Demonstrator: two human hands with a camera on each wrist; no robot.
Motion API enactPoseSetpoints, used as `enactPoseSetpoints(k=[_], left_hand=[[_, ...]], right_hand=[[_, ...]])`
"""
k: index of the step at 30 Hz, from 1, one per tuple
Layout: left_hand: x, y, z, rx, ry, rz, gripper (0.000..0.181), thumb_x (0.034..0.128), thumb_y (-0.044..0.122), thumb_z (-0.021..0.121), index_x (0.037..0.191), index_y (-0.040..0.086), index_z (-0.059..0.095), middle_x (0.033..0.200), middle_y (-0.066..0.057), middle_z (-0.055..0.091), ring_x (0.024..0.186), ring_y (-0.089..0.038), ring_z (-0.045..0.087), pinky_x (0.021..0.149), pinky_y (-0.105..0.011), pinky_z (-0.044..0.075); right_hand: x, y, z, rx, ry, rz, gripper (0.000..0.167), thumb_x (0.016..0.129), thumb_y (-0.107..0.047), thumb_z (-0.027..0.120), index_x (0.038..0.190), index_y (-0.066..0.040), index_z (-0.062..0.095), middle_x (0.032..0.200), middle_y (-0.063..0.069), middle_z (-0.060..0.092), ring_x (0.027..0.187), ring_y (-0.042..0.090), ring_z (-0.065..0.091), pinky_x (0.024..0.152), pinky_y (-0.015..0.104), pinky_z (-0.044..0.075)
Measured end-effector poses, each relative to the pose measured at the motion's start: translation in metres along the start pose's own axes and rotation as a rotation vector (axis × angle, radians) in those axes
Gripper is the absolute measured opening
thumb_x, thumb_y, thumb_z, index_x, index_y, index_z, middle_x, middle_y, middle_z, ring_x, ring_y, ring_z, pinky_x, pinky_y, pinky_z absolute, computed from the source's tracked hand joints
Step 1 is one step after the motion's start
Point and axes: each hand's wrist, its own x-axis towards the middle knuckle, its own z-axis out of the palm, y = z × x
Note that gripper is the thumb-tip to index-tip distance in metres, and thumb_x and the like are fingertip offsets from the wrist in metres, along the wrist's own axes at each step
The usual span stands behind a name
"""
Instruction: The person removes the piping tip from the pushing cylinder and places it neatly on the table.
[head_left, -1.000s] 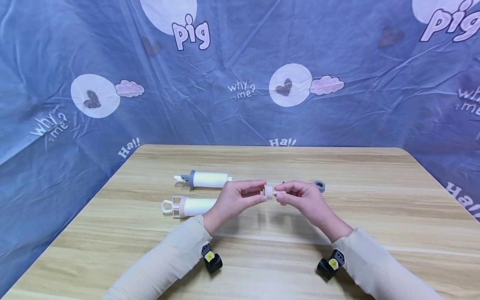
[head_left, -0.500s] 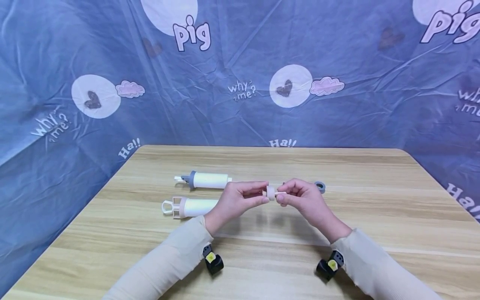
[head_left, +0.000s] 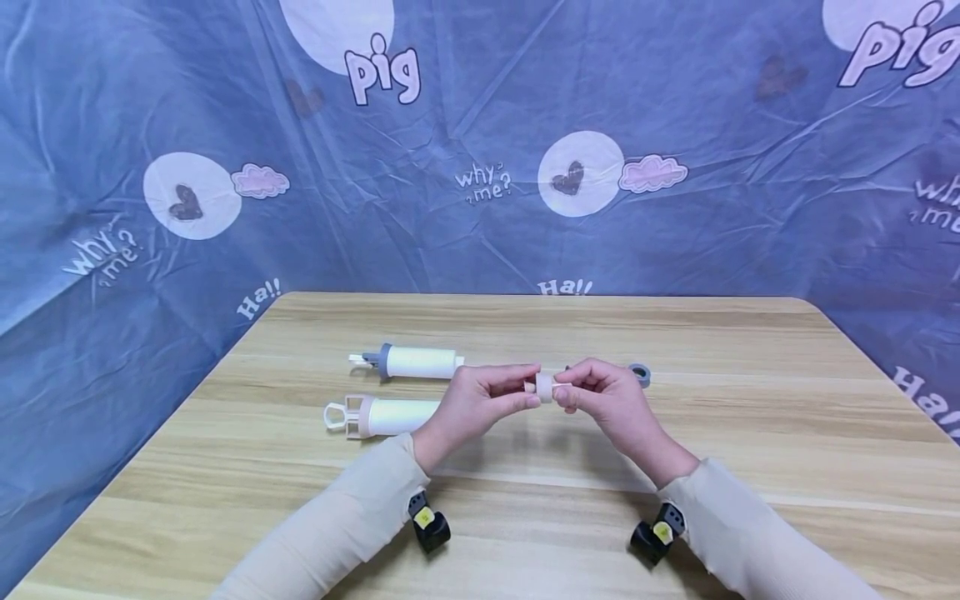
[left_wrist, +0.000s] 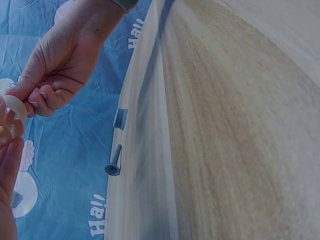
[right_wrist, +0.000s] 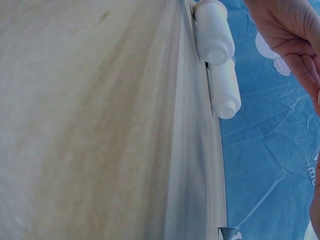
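Note:
Both hands meet above the table's middle on a small pale pinkish-white cap (head_left: 544, 387) with a thin stem. My left hand (head_left: 480, 398) pinches its left side between thumb and fingers. On the right, my right hand (head_left: 607, 396) pinches the thin white stem close to the cap. In the left wrist view the cap's pale rim (left_wrist: 16, 106) curves beside an orange-tinted part (left_wrist: 11, 126); its exact kind is unclear. Left of the hands lies a syringe-like white tube (head_left: 401, 416) with a pinkish collar and loop handle, its right end hidden by the left hand.
Behind it lies a second white tube (head_left: 422, 362) with a grey collar. A grey ring (head_left: 640, 374) sits beyond the right hand. Nearby, a grey flared piece (left_wrist: 113, 162) lies near the table's far edge. Patterned blue cloth (head_left: 480, 233) hangs behind the table (head_left: 480, 533).
The cap has shifted slightly right, toward the right hand's fingertips, and less stem shows between them. My left hand has moved a little right with it. The tubes stay put.

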Motion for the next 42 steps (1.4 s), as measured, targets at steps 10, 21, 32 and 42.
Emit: enactPoseSetpoints(k=[10, 21, 32, 42], left_hand=[[-0.0007, -0.0013, -0.0007, 0.018, 0.029, -0.018, 0.038, 0.0795, 0.006, 0.07, 0.115, -0.003, 0.062, 0.112, -0.016, 0.064, 0.097, -0.021, 0.066, 0.077, -0.025, 0.053], [-0.0005, 0.0009, -0.0001, 0.034, 0.068, -0.031, 0.037, 0.0789, 0.008, 0.071, 0.114, -0.001, 0.064, 0.111, -0.015, 0.065, 0.096, -0.021, 0.066, 0.076, -0.024, 0.054], [-0.0017, -0.0013, 0.0019, 0.04, 0.067, -0.01, 0.037, 0.0788, 0.007, 0.071, 0.114, 0.0, 0.064, 0.11, -0.015, 0.065, 0.096, -0.02, 0.066, 0.075, -0.025, 0.054], [-0.0012, -0.0026, 0.0036, 0.042, 0.066, -0.012, 0.036, 0.0772, 0.008, 0.073, 0.112, 0.0, 0.065, 0.11, -0.015, 0.065, 0.094, -0.02, 0.067, 0.075, -0.024, 0.054]], right_hand=[[-0.0002, 0.0004, 0.0002, -0.018, -0.015, 0.014, 0.02, 0.08, -0.001, 0.068, 0.086, -0.02, 0.069, 0.072, -0.008, 0.066, 0.062, 0.006, 0.058, 0.058, 0.021, 0.05], [-0.0001, 0.0017, 0.0005, -0.034, -0.018, 0.021, 0.022, 0.079, -0.001, 0.07, 0.101, -0.006, 0.067, 0.084, -0.01, 0.069, 0.073, 0.006, 0.06, 0.062, 0.018, 0.049], [-0.0015, 0.003, 0.0036, 0.002, -0.088, 0.066, 0.039, 0.08, -0.004, 0.069, 0.118, -0.001, 0.061, 0.096, -0.011, 0.069, 0.083, 0.008, 0.063, 0.071, 0.022, 0.053], [-0.0013, 0.0022, 0.0049, -0.068, -0.067, 0.09, 0.041, 0.078, -0.006, 0.072, 0.115, 0.008, 0.059, 0.093, -0.012, 0.069, 0.081, 0.008, 0.063, 0.07, 0.022, 0.053]])
